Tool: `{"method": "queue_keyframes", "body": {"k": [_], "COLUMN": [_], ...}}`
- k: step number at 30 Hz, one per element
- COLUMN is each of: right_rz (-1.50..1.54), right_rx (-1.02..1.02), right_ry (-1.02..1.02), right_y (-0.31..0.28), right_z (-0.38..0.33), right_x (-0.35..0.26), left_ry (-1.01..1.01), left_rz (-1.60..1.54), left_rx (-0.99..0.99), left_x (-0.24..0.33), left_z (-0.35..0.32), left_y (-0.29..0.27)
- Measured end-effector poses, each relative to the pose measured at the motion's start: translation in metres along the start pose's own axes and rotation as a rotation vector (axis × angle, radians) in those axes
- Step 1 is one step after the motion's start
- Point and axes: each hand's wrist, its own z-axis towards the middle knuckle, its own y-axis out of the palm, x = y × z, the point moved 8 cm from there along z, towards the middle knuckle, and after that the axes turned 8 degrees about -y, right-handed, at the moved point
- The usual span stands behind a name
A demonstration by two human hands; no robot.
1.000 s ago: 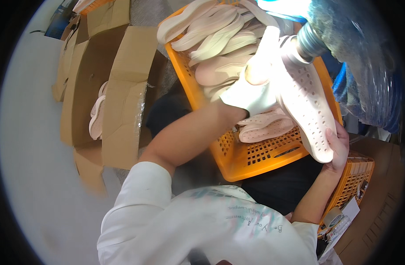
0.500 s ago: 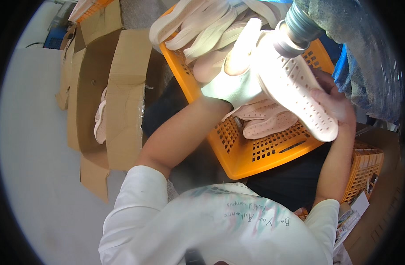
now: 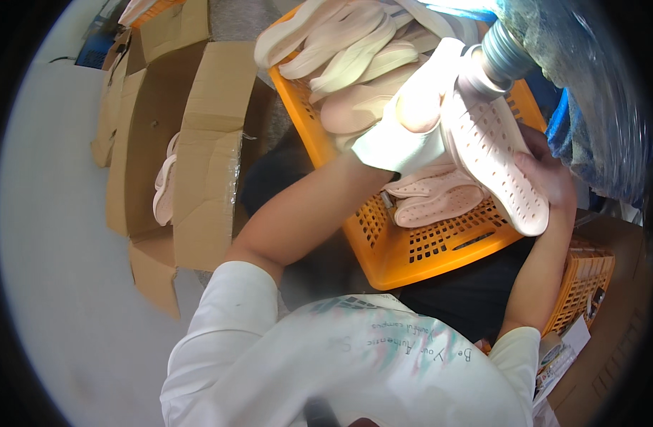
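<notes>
A worker in a white shirt holds a pale pink perforated shoe sole (image 3: pixel 498 162) above an orange plastic crate (image 3: pixel 419 252) heaped with more soles of the same kind. The left hand (image 3: pixel 408 128), in a white glove, has its grip closed around the sole's upper end, right beside a grey ribbed hose nozzle (image 3: pixel 498 58) that meets the sole there. The bare right hand (image 3: pixel 550 174) cups the lower edge from behind, its grip wrapped on the same sole. The sole's long axis runs from the nozzle at upper left down toward lower right, slanting across the crate's far corner; the gloved hand is the nearer one to the nozzle end. Open cardboard boxes (image 3: pixel 198 142) stand on the floor to the person's left, one with a pink sole (image 3: pixel 163 192) inside. A second orange basket (image 3: pixel 586 285) sits at lower right.
</notes>
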Motion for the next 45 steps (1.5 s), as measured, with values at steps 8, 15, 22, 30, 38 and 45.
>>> {"method": "queue_keyframes", "body": {"k": [8, 15, 22, 30, 38, 45], "right_rz": [-0.114, -0.035, 0.183, 0.563, 0.929, 0.942], "right_rx": [-0.057, 0.057, -0.06, 0.149, 0.07, -0.13], "right_ry": [-0.064, -0.046, -0.196, -0.221, -0.273, -0.578], "right_y": [-0.01, -0.022, 0.017, 0.044, 0.067, 0.072], "right_z": [-0.01, -0.033, -0.042, -0.035, 0.0, 0.088], "right_x": [-0.021, -0.024, -0.037, -0.032, -0.012, -0.02], "left_ry": [-0.464, -0.517, -0.479, -0.317, -0.315, -0.395], "left_rz": [-0.904, -0.977, -0.913, -0.983, -0.791, -0.774], "left_rx": [0.161, 0.145, 0.292, 0.195, 0.442, 0.448], "left_x": [-0.021, -0.015, -0.023, -0.001, 0.003, -0.002], "left_z": [-0.027, -0.026, -0.02, -0.016, -0.027, -0.035], "left_y": [0.032, 0.048, 0.042, 0.045, 0.031, 0.018]}}
